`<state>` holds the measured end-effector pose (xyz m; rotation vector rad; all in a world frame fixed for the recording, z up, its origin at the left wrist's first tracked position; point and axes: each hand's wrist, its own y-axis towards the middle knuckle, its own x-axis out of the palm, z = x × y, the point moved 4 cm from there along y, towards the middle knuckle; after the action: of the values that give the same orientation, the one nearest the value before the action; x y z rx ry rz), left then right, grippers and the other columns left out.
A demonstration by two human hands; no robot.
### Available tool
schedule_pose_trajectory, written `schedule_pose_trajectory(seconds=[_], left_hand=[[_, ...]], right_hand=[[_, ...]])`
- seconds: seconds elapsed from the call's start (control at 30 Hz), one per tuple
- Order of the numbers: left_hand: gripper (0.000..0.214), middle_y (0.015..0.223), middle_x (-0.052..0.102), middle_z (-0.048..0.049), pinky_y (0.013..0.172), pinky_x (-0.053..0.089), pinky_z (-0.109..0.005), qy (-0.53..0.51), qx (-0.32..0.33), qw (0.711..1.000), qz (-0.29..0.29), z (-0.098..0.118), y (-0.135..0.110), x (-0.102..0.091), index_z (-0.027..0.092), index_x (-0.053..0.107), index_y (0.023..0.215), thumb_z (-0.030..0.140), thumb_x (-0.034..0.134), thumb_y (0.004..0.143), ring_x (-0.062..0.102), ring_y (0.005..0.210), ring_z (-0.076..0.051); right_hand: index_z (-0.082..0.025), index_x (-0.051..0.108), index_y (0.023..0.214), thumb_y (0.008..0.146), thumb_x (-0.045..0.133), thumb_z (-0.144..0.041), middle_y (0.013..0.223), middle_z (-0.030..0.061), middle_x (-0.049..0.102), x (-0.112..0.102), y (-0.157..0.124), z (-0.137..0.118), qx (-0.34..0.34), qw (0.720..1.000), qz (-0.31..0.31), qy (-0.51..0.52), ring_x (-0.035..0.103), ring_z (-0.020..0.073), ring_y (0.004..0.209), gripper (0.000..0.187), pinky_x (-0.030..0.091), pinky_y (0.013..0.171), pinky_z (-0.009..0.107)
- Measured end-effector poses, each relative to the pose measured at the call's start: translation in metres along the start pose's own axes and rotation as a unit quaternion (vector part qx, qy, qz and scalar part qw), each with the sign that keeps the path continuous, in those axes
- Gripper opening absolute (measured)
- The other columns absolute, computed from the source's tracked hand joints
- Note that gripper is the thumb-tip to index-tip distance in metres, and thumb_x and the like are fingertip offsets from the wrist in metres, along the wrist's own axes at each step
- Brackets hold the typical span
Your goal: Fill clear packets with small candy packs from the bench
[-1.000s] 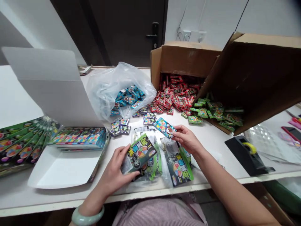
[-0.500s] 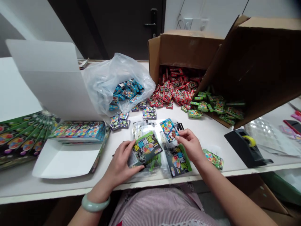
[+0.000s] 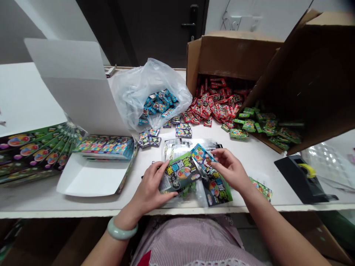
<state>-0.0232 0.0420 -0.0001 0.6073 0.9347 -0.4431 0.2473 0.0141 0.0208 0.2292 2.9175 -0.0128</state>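
Note:
My left hand [image 3: 149, 190] is closed on the near-left side of a black and green candy packet [image 3: 181, 173], thumb along its lower edge. Between the fingertips of my right hand [image 3: 231, 167] is a small blue candy packet [image 3: 202, 157], tilted, its lower left edge against the upper right of the black and green one. Beneath both lie clear plastic bags [image 3: 177, 148] and a second black and green packet [image 3: 217, 188]. A green packet [image 3: 262, 188] rests partly behind my right forearm.
A plastic bag [image 3: 130, 90] of blue packets stands at the back. Cartons [image 3: 235, 55] hold red packets [image 3: 219, 105] and green packets [image 3: 248, 125]. An open white display box [image 3: 91, 173] is on the left, a tape dispenser [image 3: 296, 181] on the right. Purple packets [image 3: 183, 130] lie mid-table.
The blue packet has come down to the black and green packet and now meets its upper right edge. My left hand keeps its hold. The whole view has shifted a little.

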Motion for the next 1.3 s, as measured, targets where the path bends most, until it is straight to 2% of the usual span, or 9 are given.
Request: schedule_pose_trajectory(seconds=[0.3, 0.57, 0.73, 0.83, 0.93, 1.03, 1.13, 1.2, 1.3], left_hand=[[0.096, 0.126, 0.044, -0.0132, 0.100, 0.045, -0.049, -0.010, -0.015, 0.999, 0.038, 0.004, 0.004, -0.001, 0.024, 0.026, 0.147, 0.042, 0.078, 0.068, 0.047, 0.118, -0.031], [0.090, 0.125, 0.044, -0.0136, 0.099, 0.045, -0.049, 0.014, -0.010, 0.998, 0.056, 0.004, 0.002, -0.001, 0.022, 0.028, 0.144, 0.041, 0.076, 0.070, 0.048, 0.116, -0.032], [0.092, 0.127, 0.045, -0.0150, 0.104, 0.039, -0.053, 0.031, -0.069, 0.985, 0.153, 0.016, 0.004, -0.010, 0.019, 0.030, 0.141, 0.044, 0.078, 0.067, 0.045, 0.120, -0.034], [0.092, 0.129, 0.047, -0.0144, 0.105, 0.038, -0.054, -0.052, -0.118, 0.980, 0.151, 0.024, 0.007, -0.009, 0.019, 0.033, 0.136, 0.045, 0.081, 0.063, 0.044, 0.122, -0.034], [0.060, 0.119, 0.055, -0.0104, 0.096, 0.047, -0.046, -0.249, -0.179, 0.947, 0.091, 0.028, 0.005, 0.004, 0.021, 0.041, 0.127, 0.039, 0.069, 0.077, 0.055, 0.111, -0.027], [0.039, 0.103, 0.061, -0.0062, 0.083, 0.052, -0.037, -0.389, -0.219, 0.892, 0.068, 0.035, -0.004, 0.018, 0.021, 0.046, 0.119, 0.030, 0.060, 0.084, 0.061, 0.095, -0.021], [0.044, 0.104, 0.062, -0.0060, 0.077, 0.053, -0.033, -0.457, -0.218, 0.862, 0.033, 0.049, -0.013, 0.029, 0.022, 0.046, 0.118, 0.025, 0.065, 0.079, 0.063, 0.094, -0.020], [0.051, 0.110, 0.061, -0.0070, 0.075, 0.054, -0.030, -0.484, -0.207, 0.850, 0.022, 0.056, -0.017, 0.032, 0.022, 0.043, 0.124, 0.024, 0.066, 0.078, 0.063, 0.094, -0.019], [0.062, 0.111, 0.058, -0.0061, 0.074, 0.053, -0.027, -0.475, -0.195, 0.854, 0.083, 0.055, -0.021, 0.025, 0.025, 0.034, 0.135, 0.022, 0.063, 0.081, 0.061, 0.088, -0.014]], right_hand=[[-0.022, 0.057, 0.087, 0.078, 0.064, -0.030, 0.078, 0.0006, 0.059, 0.021, -0.002, -0.006, -0.033, 0.997, -0.029, -0.070, 0.055, 0.0152, 0.071, 0.014, 0.042, 0.063, 0.028], [-0.026, 0.065, 0.094, 0.089, 0.057, -0.029, 0.092, 0.0041, 0.065, 0.021, 0.000, -0.023, -0.181, 0.959, -0.082, -0.201, 0.058, 0.0211, 0.093, 0.010, 0.043, 0.086, 0.040], [-0.031, 0.057, 0.115, 0.078, 0.068, -0.033, 0.124, 0.0087, 0.049, 0.031, -0.010, -0.020, -0.146, 0.980, -0.040, -0.132, 0.049, 0.0263, 0.118, 0.039, 0.043, 0.096, 0.044], [-0.034, 0.042, 0.121, 0.082, 0.064, -0.031, 0.110, 0.0043, 0.054, 0.045, -0.016, -0.011, -0.088, 0.995, -0.028, 0.048, 0.059, 0.0193, 0.100, 0.045, 0.051, 0.082, 0.035], [-0.032, 0.042, 0.115, 0.084, 0.058, -0.026, 0.093, -0.0004, 0.055, 0.045, -0.017, -0.012, -0.064, 0.991, -0.010, 0.116, 0.060, 0.0143, 0.082, 0.035, 0.051, 0.072, 0.029], [-0.027, 0.051, 0.102, 0.081, 0.063, -0.028, 0.089, -0.0002, 0.056, 0.033, -0.016, -0.020, -0.053, 0.998, -0.034, 0.020, 0.058, 0.0134, 0.074, 0.025, 0.048, 0.063, 0.028], [-0.027, 0.059, 0.103, 0.081, 0.065, -0.032, 0.097, 0.0030, 0.060, 0.023, -0.014, -0.029, -0.078, 0.990, -0.075, -0.092, 0.059, 0.0164, 0.079, 0.023, 0.048, 0.062, 0.030], [-0.029, 0.063, 0.106, 0.085, 0.061, -0.030, 0.102, 0.0048, 0.060, 0.025, -0.014, -0.034, -0.114, 0.975, -0.126, -0.141, 0.059, 0.0198, 0.088, 0.021, 0.048, 0.065, 0.033], [-0.031, 0.066, 0.104, 0.089, 0.057, -0.029, 0.100, 0.0057, 0.061, 0.031, -0.017, -0.037, -0.143, 0.962, -0.159, -0.170, 0.059, 0.0219, 0.095, 0.018, 0.050, 0.069, 0.035]])
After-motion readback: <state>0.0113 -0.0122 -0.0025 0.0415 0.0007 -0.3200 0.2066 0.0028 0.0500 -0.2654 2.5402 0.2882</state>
